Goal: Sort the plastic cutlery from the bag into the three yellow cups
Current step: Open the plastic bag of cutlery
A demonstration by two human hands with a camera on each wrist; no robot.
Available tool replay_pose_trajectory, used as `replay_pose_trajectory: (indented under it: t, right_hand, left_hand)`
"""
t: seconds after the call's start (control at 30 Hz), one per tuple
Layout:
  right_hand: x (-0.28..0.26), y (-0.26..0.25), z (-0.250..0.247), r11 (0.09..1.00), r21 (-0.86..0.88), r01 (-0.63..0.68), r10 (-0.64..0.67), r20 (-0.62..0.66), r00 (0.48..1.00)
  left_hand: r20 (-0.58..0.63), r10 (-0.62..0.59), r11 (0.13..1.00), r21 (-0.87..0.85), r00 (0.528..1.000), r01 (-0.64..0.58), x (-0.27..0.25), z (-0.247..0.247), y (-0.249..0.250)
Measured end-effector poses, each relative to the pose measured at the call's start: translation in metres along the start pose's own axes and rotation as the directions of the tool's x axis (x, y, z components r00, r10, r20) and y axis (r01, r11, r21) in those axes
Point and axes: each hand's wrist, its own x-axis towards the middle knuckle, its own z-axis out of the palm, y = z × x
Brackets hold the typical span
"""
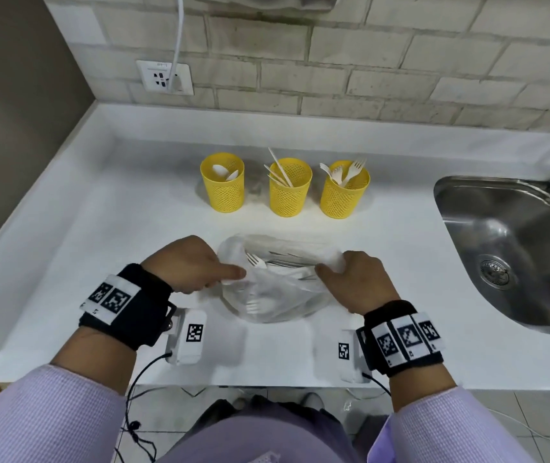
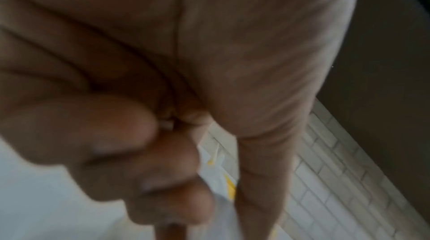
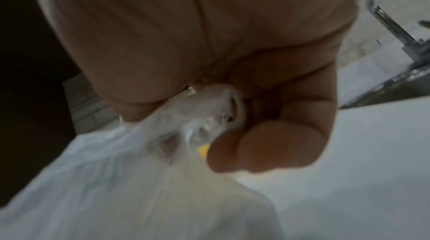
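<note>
left hand: fingers curled, clear plastic bag pinched at left edge | right hand: bag rim gripped in closed fingers | bag lain on white tabletop, white plastic fork seen at mouth

blurred left hand curled on the pale bag.

Head view high, facing down; wrist views close, sharing bag.
</note>
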Motion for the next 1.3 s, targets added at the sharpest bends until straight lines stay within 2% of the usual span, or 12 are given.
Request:
replay_pose_trajectory:
  t: [0.1, 0.27, 0.5, 0.63, 0.8, 0.87, 0.9, 0.97, 1.0, 1.13, 1.2, 1.3]
  right_hand:
    - [-0.001, 0.004, 0.006, 0.933, 0.359, -0.012, -0.011, 0.063, 0.998]
    - [-0.010, 0.009, 0.018, 0.340, 0.913, -0.224, -0.029, 0.248, 0.968]
    - [0.008, 0.019, 0.040, -0.304, 0.867, -0.395, -0.148, 0.367, 0.918]
    - [0.017, 0.024, 0.056, -0.506, 0.745, -0.436, -0.217, 0.379, 0.900]
    - [0.022, 0.030, 0.055, -0.327, 0.865, -0.381, -0.088, 0.374, 0.923]
    - [0.013, 0.030, 0.045, 0.031, 0.959, -0.283, 0.007, 0.283, 0.959]
    - [0.008, 0.031, 0.039, 0.301, 0.931, -0.207, 0.077, 0.192, 0.978]
    - [-0.004, 0.030, 0.028, 0.789, 0.607, -0.091, 0.151, -0.047, 0.987]
    - [-0.008, 0.031, 0.025, 0.902, 0.426, -0.067, 0.132, -0.124, 0.983]
    - [-0.017, 0.028, 0.017, 0.982, 0.179, -0.066, 0.084, -0.099, 0.991]
    - [-0.009, 0.028, 0.026, 0.980, 0.197, -0.029, 0.047, -0.084, 0.995]
    - [-0.002, 0.028, 0.039, 0.850, 0.527, -0.011, 0.074, -0.098, 0.992]
  left_hand:
    - [0.013, 0.064, 0.953, -0.299, 0.998, -0.057, 0.002, 0.013, -0.007]
    - [-0.016, -0.009, 0.559, -0.829, 1.000, -0.009, 0.005, 0.026, -0.016]
    - [0.186, -0.007, -0.289, -0.941, 0.982, 0.176, 0.013, 0.040, -0.024]
    - [0.224, -0.098, -0.339, -0.924, 0.970, 0.179, 0.018, 0.060, -0.020]
    - [0.285, 0.033, -0.145, -0.947, 0.958, 0.286, 0.015, 0.054, -0.028]
    - [0.259, -0.008, 0.026, -0.966, 0.966, 0.259, 0.013, 0.043, -0.033]
    - [0.206, -0.085, 0.146, -0.965, 0.975, 0.216, 0.012, 0.038, -0.034]
    - [0.001, -0.216, 0.428, -0.899, 0.976, 0.096, 0.009, 0.031, -0.031]
    - [-0.103, -0.226, 0.569, -0.821, 0.969, 0.045, 0.008, 0.029, -0.030]
    - [-0.298, -0.042, 0.926, -0.369, 0.954, -0.074, 0.008, 0.034, -0.024]
    - [-0.346, 0.077, 0.953, -0.251, 0.935, -0.171, 0.012, 0.042, -0.022]
    - [-0.402, 0.113, 0.911, -0.323, 0.909, -0.256, 0.016, 0.053, -0.022]
